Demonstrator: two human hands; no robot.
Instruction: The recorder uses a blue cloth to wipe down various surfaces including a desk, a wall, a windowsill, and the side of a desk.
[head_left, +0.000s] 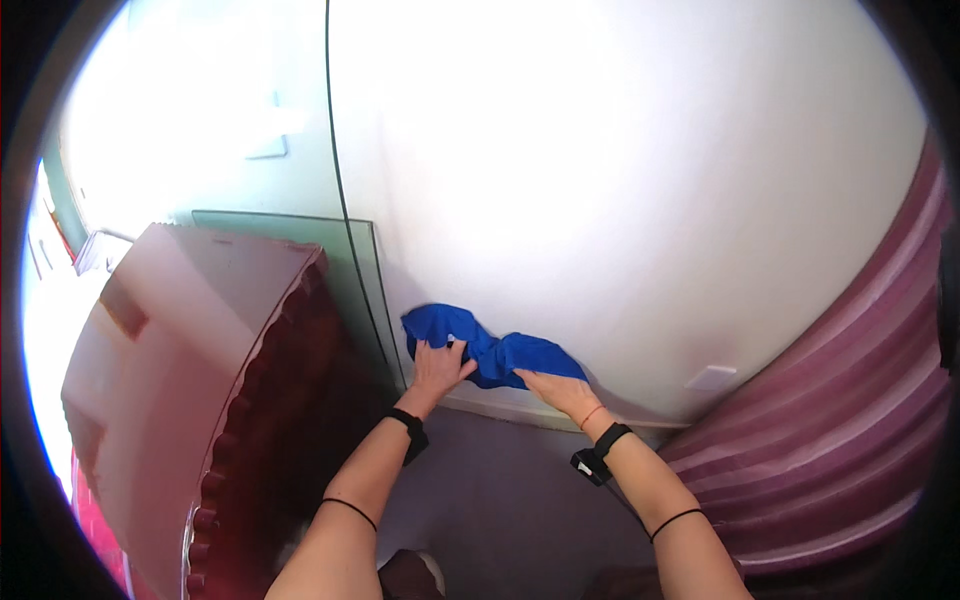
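A crumpled blue cloth (491, 358) lies across both hands, low in front of the white wall. At its left part, my left hand (441, 367) has its fingers tucked into the fabric. My right hand (553, 390) grips the lower edge of the cloth's right part, with the fingertips partly hidden by it. The cloth is bunched between the two hands. Black bands with small devices sit on both wrists.
A table with a glossy cover and a dark red scalloped skirt (247, 390) stands at the left. Glass panels (352, 255) are beside it. A pinkish-purple curtain (810, 450) hangs at the right, near a wall plate (711, 377). Below is the grey floor (502, 487).
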